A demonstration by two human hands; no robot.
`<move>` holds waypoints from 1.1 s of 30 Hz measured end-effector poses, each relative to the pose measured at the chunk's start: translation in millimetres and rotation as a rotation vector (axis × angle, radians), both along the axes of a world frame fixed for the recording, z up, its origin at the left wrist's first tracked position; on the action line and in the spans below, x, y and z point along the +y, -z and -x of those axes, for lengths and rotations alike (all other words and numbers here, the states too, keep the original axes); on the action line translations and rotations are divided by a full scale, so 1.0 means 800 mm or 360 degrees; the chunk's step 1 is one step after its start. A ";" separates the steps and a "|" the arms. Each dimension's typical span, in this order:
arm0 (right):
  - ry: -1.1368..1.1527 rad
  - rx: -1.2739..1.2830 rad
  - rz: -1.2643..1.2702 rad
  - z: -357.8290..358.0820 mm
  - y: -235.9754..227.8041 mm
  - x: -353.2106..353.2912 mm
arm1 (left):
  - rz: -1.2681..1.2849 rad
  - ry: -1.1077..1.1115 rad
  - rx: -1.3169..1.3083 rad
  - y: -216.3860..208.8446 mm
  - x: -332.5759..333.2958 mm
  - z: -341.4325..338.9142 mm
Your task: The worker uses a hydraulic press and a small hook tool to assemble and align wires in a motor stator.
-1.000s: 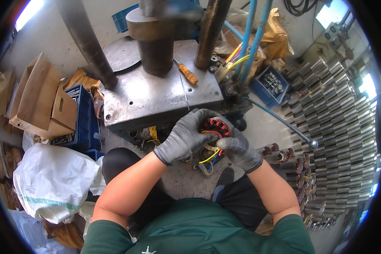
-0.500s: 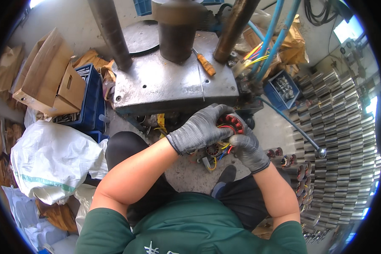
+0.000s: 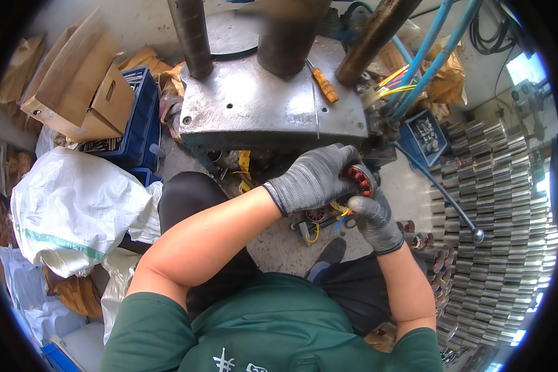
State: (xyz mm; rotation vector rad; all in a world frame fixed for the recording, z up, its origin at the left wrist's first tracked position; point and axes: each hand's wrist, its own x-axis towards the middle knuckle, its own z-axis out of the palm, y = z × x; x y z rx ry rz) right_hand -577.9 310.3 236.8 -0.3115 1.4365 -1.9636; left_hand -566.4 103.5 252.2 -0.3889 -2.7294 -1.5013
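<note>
Left hand (image 3: 313, 178) and right hand (image 3: 378, 220) have both got a grip on the coil ring (image 3: 361, 181), while the bin (image 3: 409, 140) and crate (image 3: 136, 131) hold metal bits (image 3: 425, 134).

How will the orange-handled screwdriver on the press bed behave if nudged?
The screwdriver might roll, since its handle looks rounded on the flat metal plate. It would likely swing in an arc, its shaft being thinner than its handle. That straight shaft is probably stiff.

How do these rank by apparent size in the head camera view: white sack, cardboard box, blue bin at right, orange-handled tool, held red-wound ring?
1. White sack
2. Cardboard box
3. Blue bin

Smallest, unranked: red-wound ring and orange-handled tool look alike; the ring is partly hidden.
</note>
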 end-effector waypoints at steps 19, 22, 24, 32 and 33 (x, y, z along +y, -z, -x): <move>0.0045 0.0310 -0.0294 0.001 0.007 -0.007 | 0.0454 -0.0132 -0.0008 0.016 0.026 0.018; 0.0113 0.0359 -0.0227 0.008 0.022 0.002 | 0.0364 -0.0142 -0.0027 0.009 0.024 0.015; 0.0156 0.0376 -0.0185 0.010 0.018 0.010 | 0.0210 -0.0135 0.0017 0.007 0.017 0.010; 0.0296 -0.0201 0.0404 0.014 -0.028 -0.012 | 0.0028 -0.0054 0.0406 -0.009 0.000 -0.013; 0.0229 -0.0290 0.0463 0.018 -0.023 -0.006 | 0.0029 -0.0080 0.0543 0.005 0.005 -0.013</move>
